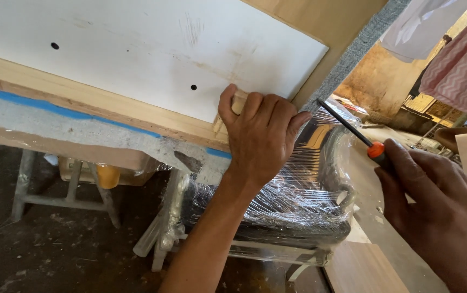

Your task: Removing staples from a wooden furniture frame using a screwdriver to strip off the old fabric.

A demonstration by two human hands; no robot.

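My left hand (260, 133) grips a small light wooden piece (237, 103) and presses it against the edge of a large white panel (136, 49) with a pale wood rim (81, 100). The panel has two small dark holes. My right hand (440, 211) holds a thin dark metal tool with an orange collar (375, 149); its black shaft (345, 123) points up and left toward the panel's right corner. The tool's handle is hidden in my fist.
A chair wrapped in clear plastic film (298, 195) stands under the panel's right end. A blue-edged grey slab (81, 127) lies below the wood rim, over metal legs (70, 190). Cloths (461, 65) hang at upper right. A wooden board (364, 268) lies at the bottom right.
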